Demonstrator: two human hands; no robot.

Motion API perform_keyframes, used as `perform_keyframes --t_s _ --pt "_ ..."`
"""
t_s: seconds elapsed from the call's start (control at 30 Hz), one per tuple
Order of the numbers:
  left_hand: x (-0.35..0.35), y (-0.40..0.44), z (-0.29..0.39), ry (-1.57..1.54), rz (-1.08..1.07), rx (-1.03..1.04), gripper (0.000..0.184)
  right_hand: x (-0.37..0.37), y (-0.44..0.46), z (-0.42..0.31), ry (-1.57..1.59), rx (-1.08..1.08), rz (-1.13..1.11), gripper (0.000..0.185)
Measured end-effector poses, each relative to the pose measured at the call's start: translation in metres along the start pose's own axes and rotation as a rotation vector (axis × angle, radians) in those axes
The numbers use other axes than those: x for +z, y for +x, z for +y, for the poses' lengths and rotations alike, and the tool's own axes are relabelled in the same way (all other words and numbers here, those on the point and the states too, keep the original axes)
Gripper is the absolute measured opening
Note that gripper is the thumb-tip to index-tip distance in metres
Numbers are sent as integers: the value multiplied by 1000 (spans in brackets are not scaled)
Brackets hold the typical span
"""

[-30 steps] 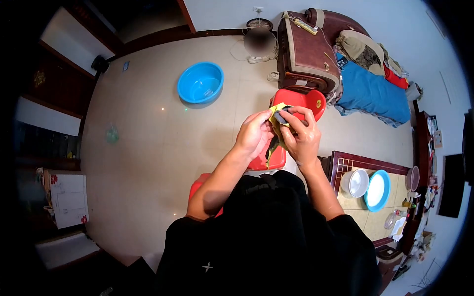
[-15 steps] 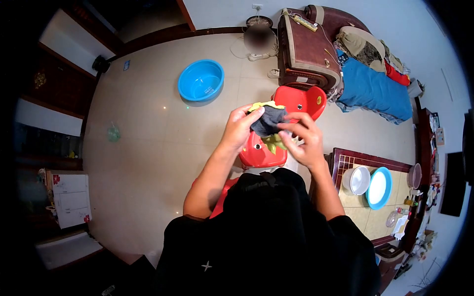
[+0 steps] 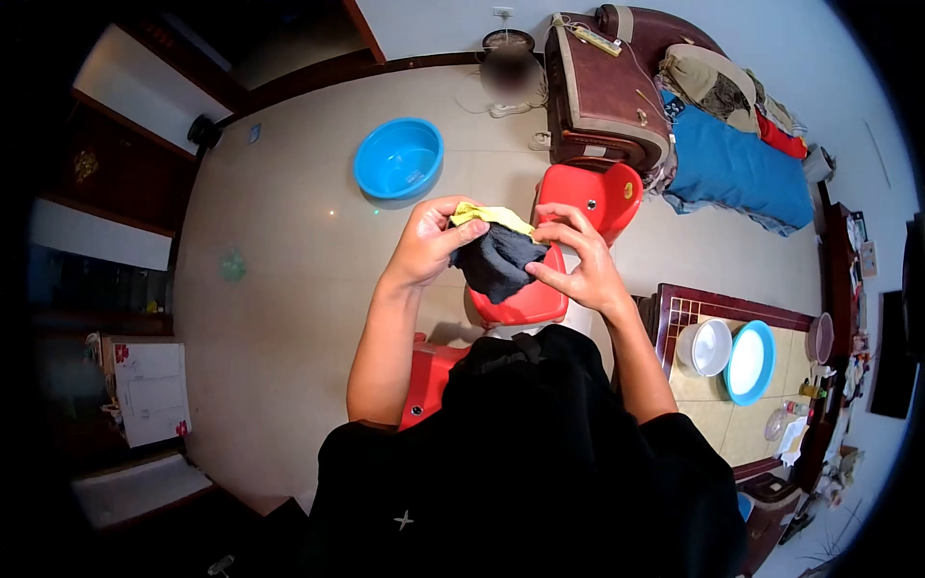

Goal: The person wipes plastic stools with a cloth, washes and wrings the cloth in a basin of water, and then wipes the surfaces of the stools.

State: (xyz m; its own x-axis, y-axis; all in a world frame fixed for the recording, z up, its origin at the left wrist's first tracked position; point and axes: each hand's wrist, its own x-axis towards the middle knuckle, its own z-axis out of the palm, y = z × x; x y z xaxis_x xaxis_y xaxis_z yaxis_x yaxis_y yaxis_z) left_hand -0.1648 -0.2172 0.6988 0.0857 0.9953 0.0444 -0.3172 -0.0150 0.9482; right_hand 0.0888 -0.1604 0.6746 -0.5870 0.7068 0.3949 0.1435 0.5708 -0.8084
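Note:
A small piece of dark grey cloth (image 3: 498, 265) with a yellow edge hangs between my hands, above a red plastic chair. My left hand (image 3: 431, 241) pinches its upper left edge, the thumb lying over the yellow part. At the right side, my right hand (image 3: 585, 270) holds the cloth between thumb and fingers. Whether it is a sock or another small garment, I cannot tell. Directly behind and below the cloth is the red chair seat (image 3: 525, 306), partly covered by it.
A blue basin (image 3: 399, 159) stands on the tiled floor ahead. Another red chair (image 3: 590, 197) is just beyond my right hand. On the low table (image 3: 689, 385) at right sit a white basin (image 3: 705, 348) and a blue-rimmed basin (image 3: 750, 363). A brown sofa (image 3: 612, 87) stands behind.
Both hands have shifted left with the cloth. It now hangs wider, showing more of its dark side, and my right fingers have come onto its right edge.

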Motion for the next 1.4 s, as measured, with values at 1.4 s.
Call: perform_keyframes --t_s 1.4 --pt "57 25 46 825 -134 57 31 -31 47 -41 770 230 21 39"
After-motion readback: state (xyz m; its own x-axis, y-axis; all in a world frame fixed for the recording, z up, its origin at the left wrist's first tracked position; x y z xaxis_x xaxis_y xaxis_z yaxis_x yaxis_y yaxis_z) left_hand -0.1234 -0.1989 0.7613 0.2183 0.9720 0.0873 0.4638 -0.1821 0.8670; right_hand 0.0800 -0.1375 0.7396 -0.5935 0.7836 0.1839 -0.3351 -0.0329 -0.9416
